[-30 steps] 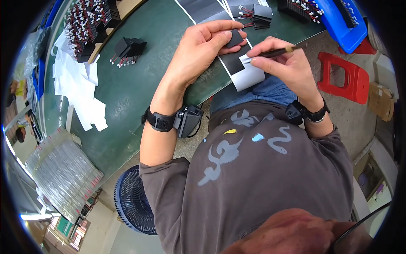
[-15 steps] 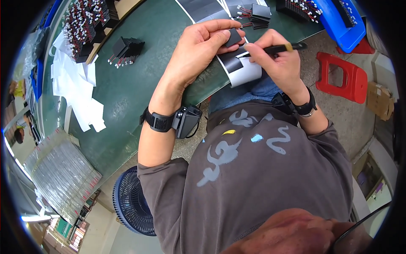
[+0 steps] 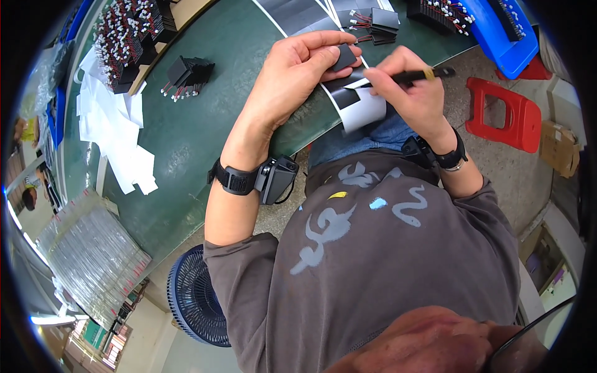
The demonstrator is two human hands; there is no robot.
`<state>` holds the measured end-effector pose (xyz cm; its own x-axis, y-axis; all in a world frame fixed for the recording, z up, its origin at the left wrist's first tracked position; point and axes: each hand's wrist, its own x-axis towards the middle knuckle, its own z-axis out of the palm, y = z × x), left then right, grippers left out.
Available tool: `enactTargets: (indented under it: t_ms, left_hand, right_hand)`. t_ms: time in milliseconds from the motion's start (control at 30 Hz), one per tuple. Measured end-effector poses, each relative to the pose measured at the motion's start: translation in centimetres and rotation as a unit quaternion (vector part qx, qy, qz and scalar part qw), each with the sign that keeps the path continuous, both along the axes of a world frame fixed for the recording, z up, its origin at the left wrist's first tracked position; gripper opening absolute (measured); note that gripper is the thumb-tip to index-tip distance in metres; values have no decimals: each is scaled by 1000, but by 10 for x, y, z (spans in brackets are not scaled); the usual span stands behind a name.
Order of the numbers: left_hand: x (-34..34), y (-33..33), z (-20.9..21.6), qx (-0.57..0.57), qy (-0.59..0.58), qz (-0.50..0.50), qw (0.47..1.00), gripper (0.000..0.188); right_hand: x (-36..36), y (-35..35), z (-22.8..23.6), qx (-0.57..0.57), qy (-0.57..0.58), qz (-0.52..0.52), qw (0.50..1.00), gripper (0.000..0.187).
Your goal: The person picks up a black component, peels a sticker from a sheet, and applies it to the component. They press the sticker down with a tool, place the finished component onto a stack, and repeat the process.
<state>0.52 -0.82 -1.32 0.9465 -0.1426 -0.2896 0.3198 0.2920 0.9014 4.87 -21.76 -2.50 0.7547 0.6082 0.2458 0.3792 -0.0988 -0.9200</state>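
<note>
Between the thumb and fingers of my left hand (image 3: 291,69) is a small flat dark grey rectangular block (image 3: 344,57), held above the table's edge. My right hand (image 3: 415,99) grips a black-handled knife (image 3: 410,76) with a tan band near its end. Its thin pale blade points left, over a sheet of black stickers on white backing (image 3: 368,113). That sheet curls down over the table edge below my left fingers; whether the blade touches it I cannot tell. Just beyond lie several dark flat blocks with red and black wires (image 3: 384,23).
On the green table (image 3: 186,133) stand another wired cluster (image 3: 188,73), white paper strips (image 3: 127,137) and a tray of wired blocks (image 3: 127,37). A blue bin (image 3: 507,43) is at the far right. Red stools (image 3: 525,118) and a blue fan (image 3: 196,298) stand off the table.
The knife and my right hand have shifted very slightly right, and the blade shows more plainly over the sticker sheet. My left hand keeps its hold on the block.
</note>
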Motion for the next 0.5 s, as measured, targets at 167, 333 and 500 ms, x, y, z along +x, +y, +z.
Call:
enactTargets:
  t_ms: [167, 333, 500]
  left_hand:
    - [-3, -3, 4, -10, 1, 18, 1000, 31]
    - [-1, 2, 8, -8, 13, -1, 1000, 34]
    - [3, 19, 2, -68, 39, -59, 995, 41]
  right_hand:
    - [-9, -2, 15, 184, -123, 95, 970, 16]
    - [8, 3, 18, 163, 123, -74, 976, 18]
    - [22, 12, -2, 131, 169, -117, 970, 22]
